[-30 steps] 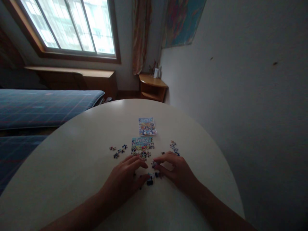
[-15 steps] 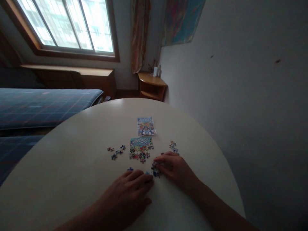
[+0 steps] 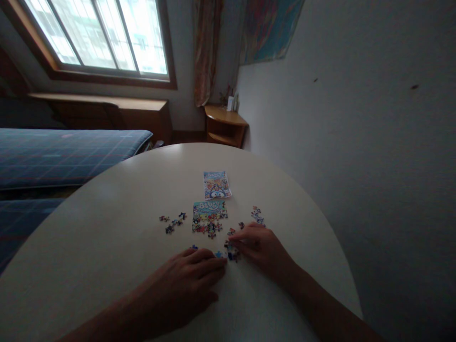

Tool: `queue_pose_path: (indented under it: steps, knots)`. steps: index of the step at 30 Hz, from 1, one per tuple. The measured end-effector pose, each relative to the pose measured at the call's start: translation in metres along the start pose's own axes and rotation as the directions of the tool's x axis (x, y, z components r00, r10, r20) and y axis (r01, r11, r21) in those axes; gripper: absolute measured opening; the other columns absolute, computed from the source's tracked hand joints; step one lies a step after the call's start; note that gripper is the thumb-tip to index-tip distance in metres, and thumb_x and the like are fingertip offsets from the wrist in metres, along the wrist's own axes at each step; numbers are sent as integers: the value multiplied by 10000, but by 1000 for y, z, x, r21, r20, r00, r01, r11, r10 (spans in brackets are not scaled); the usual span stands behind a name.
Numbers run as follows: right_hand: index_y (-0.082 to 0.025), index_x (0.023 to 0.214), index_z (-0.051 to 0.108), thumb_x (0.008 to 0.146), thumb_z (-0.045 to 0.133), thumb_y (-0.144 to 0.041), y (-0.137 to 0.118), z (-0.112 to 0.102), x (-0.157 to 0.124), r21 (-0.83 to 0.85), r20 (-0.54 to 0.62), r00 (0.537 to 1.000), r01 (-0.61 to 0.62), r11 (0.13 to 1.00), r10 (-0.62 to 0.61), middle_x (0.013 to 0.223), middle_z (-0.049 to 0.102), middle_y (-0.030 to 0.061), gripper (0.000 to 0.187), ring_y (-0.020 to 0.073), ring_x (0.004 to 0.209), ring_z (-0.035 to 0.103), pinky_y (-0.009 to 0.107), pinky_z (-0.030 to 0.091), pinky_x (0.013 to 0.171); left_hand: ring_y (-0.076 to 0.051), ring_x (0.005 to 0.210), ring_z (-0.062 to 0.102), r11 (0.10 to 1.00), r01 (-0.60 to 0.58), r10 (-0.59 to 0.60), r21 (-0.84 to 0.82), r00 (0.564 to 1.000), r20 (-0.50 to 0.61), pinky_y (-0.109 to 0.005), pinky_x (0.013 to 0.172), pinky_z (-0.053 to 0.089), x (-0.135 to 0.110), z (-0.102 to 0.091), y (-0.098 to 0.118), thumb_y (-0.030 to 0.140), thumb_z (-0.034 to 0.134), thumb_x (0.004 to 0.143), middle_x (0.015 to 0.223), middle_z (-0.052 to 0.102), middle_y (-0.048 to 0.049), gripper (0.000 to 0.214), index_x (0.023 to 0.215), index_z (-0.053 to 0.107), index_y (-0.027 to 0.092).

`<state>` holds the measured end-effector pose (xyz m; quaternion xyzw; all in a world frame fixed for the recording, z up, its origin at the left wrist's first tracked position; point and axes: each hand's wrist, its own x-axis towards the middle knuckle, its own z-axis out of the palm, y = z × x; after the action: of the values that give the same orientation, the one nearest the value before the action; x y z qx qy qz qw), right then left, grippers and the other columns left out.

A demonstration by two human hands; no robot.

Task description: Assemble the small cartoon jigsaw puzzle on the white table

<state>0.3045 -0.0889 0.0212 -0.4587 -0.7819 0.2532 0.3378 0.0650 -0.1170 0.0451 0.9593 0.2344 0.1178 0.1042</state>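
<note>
A partly joined jigsaw (image 3: 209,217) with a blue title strip lies in the middle of the round white table (image 3: 117,228). Beyond it lies a small picture card (image 3: 216,185). Loose pieces sit in a cluster to the left (image 3: 172,223) and another to the right (image 3: 257,215). My left hand (image 3: 188,280) lies flat on the table with fingers stretched out, fingertips beside a blue piece (image 3: 218,254). My right hand (image 3: 259,247) has its fingers curled onto a small clump of pieces (image 3: 231,251) just below the jigsaw.
A grey wall (image 3: 356,142) runs close along the table's right side. A bed with a blue checked cover (image 3: 64,154) stands to the left. A wooden corner shelf (image 3: 224,126) and a window (image 3: 99,38) are at the back.
My left hand slid back toward me from the jigsaw's lower edge and flattened on the table. My right hand stayed at the clump of pieces. The view shifted slightly.
</note>
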Motion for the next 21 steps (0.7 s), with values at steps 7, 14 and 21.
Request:
queue_pose_path:
  steps: [7, 14, 21]
  knots:
    - [-257, 896, 778, 835, 728, -231, -4, 1, -3, 10, 27, 999, -38, 999, 38, 790, 756, 16, 84, 175, 763, 678, 357, 500, 813, -257, 1080, 629, 1000, -4, 3, 30, 999, 33, -412, 887, 526, 0, 0, 0, 195, 629, 903, 1267, 674, -48, 277, 1179, 619, 171]
    - [-261, 877, 775, 821, 747, -226, -5, 3, -1, -13, 41, 999, 23, 1000, -22, 783, 769, 2, 72, 172, 745, 661, 365, 489, 812, -252, 1105, 616, 1000, -10, 10, 26, 1000, 24, -398, 907, 506, -2, 3, 0, 200, 607, 917, 1298, 660, -36, 257, 1174, 616, 194]
    - [-252, 885, 771, 830, 736, -211, -3, 4, -1, -55, 43, 999, 16, 998, -14, 787, 760, -1, 77, 170, 786, 655, 353, 479, 833, -249, 1091, 621, 1000, -10, 10, 19, 1000, 3, -401, 910, 504, -2, 3, 0, 220, 578, 943, 1281, 670, -43, 239, 1175, 622, 187]
